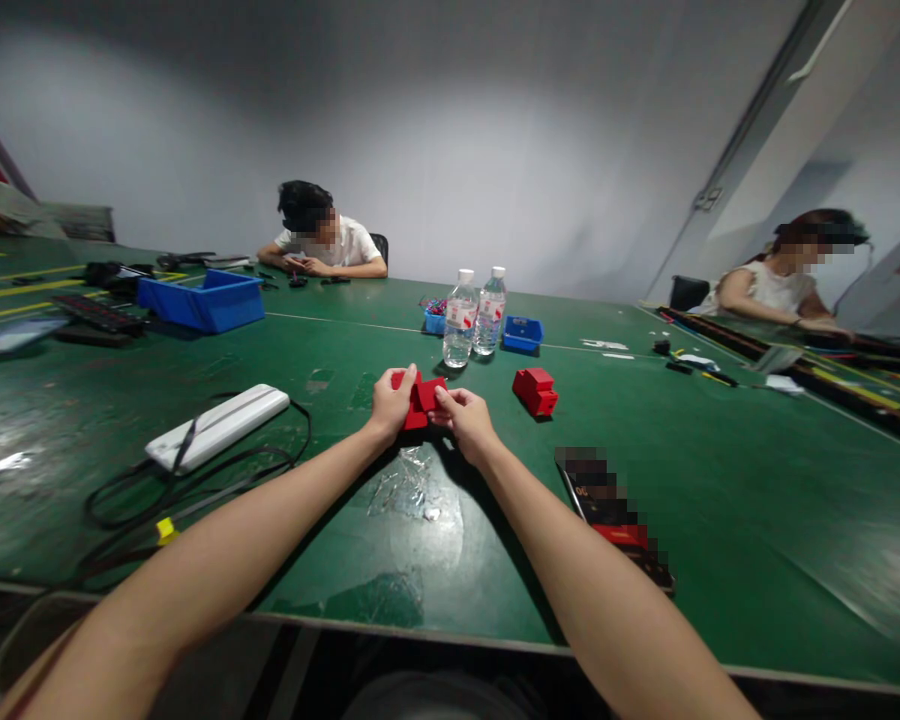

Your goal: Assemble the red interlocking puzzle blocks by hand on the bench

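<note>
Over the middle of the green table, my left hand (391,404) is closed around a red block-like piece (414,420), its thumb on top. My right hand (466,418) pinches a smaller flat red piece (431,394) between thumb and fingers. The flat piece overlaps the block in front of me; whether the two are joined I cannot tell. A short way right of my right hand, a red housing-like block (536,391) with a stepped shape lies on the table.
Two water bottles (459,322) stand beyond my hands, between small blue trays (523,334). A white power strip (221,427) with black cables lies left, a phone (607,515) right. A large blue bin (204,300) sits farther left. Co-workers sit at the far and right edges.
</note>
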Demonstrator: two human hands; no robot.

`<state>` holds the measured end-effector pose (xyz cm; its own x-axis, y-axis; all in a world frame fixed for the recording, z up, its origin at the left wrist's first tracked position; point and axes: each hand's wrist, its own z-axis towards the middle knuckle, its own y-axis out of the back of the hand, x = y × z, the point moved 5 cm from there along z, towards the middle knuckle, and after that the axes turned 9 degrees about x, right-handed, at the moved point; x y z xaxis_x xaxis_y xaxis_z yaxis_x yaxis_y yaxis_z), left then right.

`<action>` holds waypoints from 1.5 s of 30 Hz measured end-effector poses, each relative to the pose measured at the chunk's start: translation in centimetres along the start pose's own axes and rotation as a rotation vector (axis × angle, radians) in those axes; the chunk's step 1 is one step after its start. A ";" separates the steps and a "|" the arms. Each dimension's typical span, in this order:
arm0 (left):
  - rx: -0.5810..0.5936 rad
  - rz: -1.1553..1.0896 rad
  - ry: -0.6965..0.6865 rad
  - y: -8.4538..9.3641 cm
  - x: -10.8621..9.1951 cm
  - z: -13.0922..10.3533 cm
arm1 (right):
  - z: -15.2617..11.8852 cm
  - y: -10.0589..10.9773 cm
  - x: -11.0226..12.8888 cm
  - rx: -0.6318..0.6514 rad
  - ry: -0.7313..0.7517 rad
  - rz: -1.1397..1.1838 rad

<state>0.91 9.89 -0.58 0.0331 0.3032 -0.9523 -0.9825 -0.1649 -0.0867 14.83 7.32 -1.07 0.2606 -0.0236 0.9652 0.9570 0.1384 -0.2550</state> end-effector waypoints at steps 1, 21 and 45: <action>0.000 0.005 -0.001 0.0 -0.1 0.0 | 0.0 0.0 0.1 0.009 0.006 -0.029; 0.051 -0.017 0.044 0.0 -0.1 -0.1 | -1.4 -0.5 3.0 0.070 0.277 -1.100; 0.067 0.016 0.093 -0.2 0.0 -0.6 | -1.1 -0.1 2.7 0.068 0.187 -0.988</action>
<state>1.24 9.37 -0.69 0.0309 0.2124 -0.9767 -0.9929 -0.1054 -0.0544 15.60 6.13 1.50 -0.6245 -0.3126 0.7158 0.7470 0.0287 0.6642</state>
